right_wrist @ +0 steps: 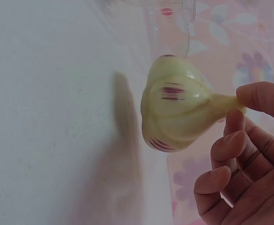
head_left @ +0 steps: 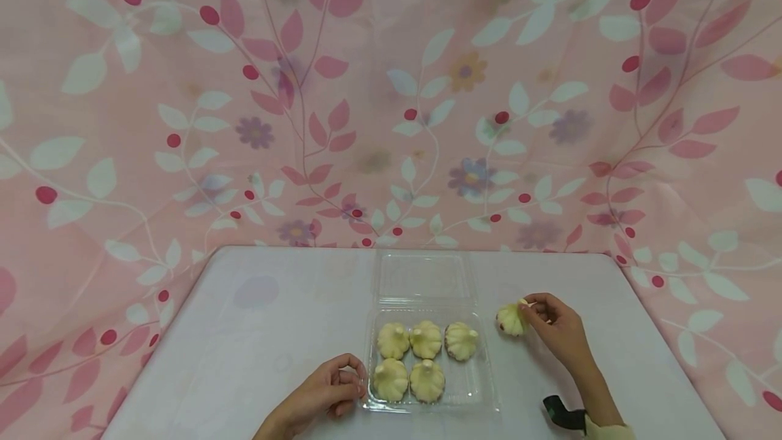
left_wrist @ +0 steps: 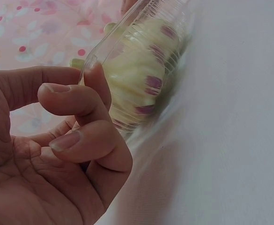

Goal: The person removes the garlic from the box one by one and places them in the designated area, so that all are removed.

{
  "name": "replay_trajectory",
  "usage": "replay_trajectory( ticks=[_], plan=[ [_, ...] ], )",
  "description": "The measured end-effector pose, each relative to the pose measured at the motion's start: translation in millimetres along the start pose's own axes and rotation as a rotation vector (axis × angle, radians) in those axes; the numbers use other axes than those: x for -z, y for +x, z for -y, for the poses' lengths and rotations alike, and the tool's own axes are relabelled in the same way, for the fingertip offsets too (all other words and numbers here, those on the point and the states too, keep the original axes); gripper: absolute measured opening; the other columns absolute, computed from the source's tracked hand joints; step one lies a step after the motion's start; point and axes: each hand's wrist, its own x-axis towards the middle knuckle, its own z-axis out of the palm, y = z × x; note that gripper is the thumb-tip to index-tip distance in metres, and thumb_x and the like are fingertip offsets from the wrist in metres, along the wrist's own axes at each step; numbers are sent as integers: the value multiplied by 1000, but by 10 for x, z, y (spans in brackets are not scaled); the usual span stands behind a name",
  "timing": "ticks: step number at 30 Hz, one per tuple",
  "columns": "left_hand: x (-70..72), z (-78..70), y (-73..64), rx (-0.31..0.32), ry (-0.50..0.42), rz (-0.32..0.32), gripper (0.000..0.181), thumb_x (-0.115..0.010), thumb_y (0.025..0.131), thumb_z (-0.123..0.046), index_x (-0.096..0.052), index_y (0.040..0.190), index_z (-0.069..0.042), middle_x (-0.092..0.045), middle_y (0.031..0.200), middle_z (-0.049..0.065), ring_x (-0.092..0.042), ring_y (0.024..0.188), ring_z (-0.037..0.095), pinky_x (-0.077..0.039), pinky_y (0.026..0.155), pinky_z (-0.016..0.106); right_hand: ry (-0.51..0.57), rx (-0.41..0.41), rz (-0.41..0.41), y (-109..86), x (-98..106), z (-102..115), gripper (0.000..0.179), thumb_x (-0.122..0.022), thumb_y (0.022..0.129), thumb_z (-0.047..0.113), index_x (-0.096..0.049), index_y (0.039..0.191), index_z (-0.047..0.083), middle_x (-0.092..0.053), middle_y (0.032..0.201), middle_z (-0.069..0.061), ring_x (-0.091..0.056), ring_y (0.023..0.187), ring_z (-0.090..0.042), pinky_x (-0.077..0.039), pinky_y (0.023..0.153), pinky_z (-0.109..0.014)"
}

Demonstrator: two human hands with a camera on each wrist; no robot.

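Note:
Between thumb and fingertips, my right hand (head_left: 559, 331) pinches a garlic bulb (right_wrist: 179, 105) by its stem. The bulb is pale yellow-green with purple streaks, held to the right of a clear plastic clamshell box (head_left: 467, 389). Several similar garlic bulbs (head_left: 427, 381) sit in the box: three in the back row, two at the front left and middle. At the box's left side, my left hand (head_left: 332, 386) has its thumb and index finger on the rim (left_wrist: 91, 57), pinching it, with the other fingers curled.
The box's hinged lid (head_left: 424, 277) lies folded back toward the far edge of the white table (head_left: 275, 311). A black strap-like piece (head_left: 563, 414) is by the right sleeve. Behind the table hangs a pink floral cloth (head_left: 379, 87).

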Motion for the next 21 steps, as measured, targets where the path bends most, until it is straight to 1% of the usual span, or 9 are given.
replay_trajectory(
  ticks=[6,12,16,21],
  plan=[
    [2,9,4,4,-1,-1,27,-62,95,-10,-49,114,5,-69,90,8,-45,56,5,-38,50,21,-13,-28,17,1,-32,-20,17,-73,91,17,-67,102,7,-64,82,-5,-56,67,-11,-46,51,-24],
    [7,25,9,3,-3,2,26,-62,95,-9,-49,113,5,-69,90,8,-45,56,5,-37,50,21,3,-14,23,-16,-41,-4,18,-73,91,17,-67,103,6,-64,80,-6,-56,66,-11,-45,49,-24],
    [1,17,6,-3,-5,10,28,-62,95,-11,-49,113,7,-68,88,7,-45,56,5,-37,50,21,17,-18,28,-35,-32,31,19,-73,91,17,-67,105,5,-64,79,-7,-55,65,-11,-43,48,-24],
    [-3,15,2,-3,-5,14,29,-62,96,-11,-48,113,8,-67,88,7,-45,55,6,-37,49,21,-16,-44,38,-49,-7,55,21,-72,92,20,-66,107,7,-65,79,-6,-55,65,-11,-43,48,-24]
  ],
)
